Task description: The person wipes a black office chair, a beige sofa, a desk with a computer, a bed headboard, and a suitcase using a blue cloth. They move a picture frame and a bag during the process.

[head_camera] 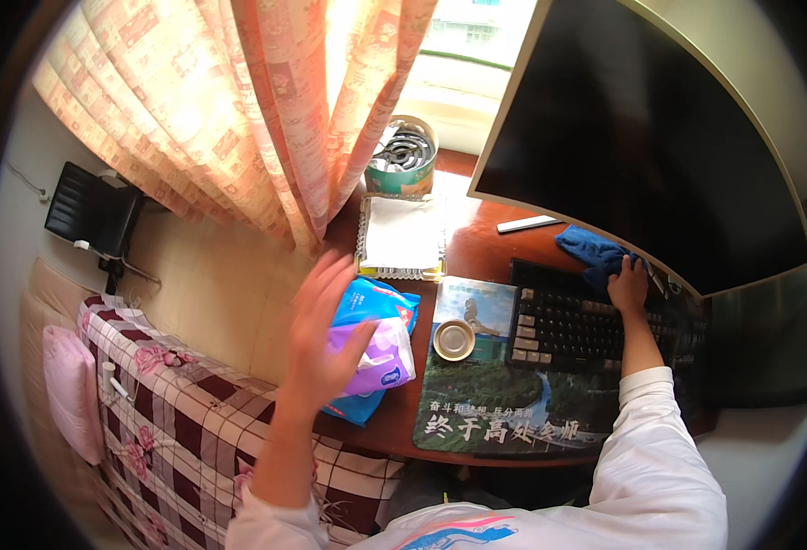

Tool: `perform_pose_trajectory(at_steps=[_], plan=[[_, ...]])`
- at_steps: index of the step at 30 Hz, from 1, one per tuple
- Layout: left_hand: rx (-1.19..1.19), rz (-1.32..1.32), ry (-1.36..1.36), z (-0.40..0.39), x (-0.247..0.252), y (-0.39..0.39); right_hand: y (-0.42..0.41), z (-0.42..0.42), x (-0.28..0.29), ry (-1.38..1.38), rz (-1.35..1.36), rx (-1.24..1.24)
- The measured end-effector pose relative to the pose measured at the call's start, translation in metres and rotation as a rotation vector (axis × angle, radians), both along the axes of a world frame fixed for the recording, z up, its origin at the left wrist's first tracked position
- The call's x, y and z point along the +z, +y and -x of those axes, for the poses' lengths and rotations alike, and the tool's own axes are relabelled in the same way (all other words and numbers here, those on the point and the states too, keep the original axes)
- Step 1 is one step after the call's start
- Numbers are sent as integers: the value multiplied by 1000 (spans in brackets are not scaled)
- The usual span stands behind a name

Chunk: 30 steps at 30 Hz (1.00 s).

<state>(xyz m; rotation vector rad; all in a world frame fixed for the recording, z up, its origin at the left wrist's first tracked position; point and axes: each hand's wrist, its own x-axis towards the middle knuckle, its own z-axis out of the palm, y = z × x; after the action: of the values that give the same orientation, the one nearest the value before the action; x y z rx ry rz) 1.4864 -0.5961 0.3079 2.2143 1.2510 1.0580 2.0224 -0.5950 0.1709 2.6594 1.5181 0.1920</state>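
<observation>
My right hand (pixel 628 285) is on a bunched blue cloth (pixel 590 249) at the foot of the monitor (pixel 640 137), its fingers pressed into the cloth's right end. Slightly blurred, my left hand (pixel 324 337) hovers with fingers apart and holds nothing. Behind it, at the desk's left edge, a purple tissue pack (pixel 382 357) lies on a blue wipes pack (pixel 372 302); the hand partly hides both. A black keyboard (pixel 568 330) with some pale keys sits below my right hand, on a printed desk mat (pixel 486 405). A small round dish (pixel 454 340) rests on the mat's left part.
Beyond the packs are a clear-edged tray (pixel 403 234) with white paper and a green tin (pixel 403 180) holding black coils. A white bar (pixel 528 224) lies under the monitor. Patterned curtains (pixel 273 103) hang at the left, above a checked bedspread (pixel 190 412) and black chair (pixel 94 210).
</observation>
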Motion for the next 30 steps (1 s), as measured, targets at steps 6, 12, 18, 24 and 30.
perform_pose_trajectory(at_steps=[6,12,18,24,30], plan=[[324,-50,367,-76,-37,167,14,12,0,86,50,-13],[470,192,194,-90,-79,250,10,10,-1,128,19,6],[397,-31,51,-116,-86,243,8,12,-2,115,-23,17],[-71,5,-249,-150,-97,253,9,15,0,149,-17,3],[-315,617,-736,-145,-96,246,9,6,-8,165,-12,5]])
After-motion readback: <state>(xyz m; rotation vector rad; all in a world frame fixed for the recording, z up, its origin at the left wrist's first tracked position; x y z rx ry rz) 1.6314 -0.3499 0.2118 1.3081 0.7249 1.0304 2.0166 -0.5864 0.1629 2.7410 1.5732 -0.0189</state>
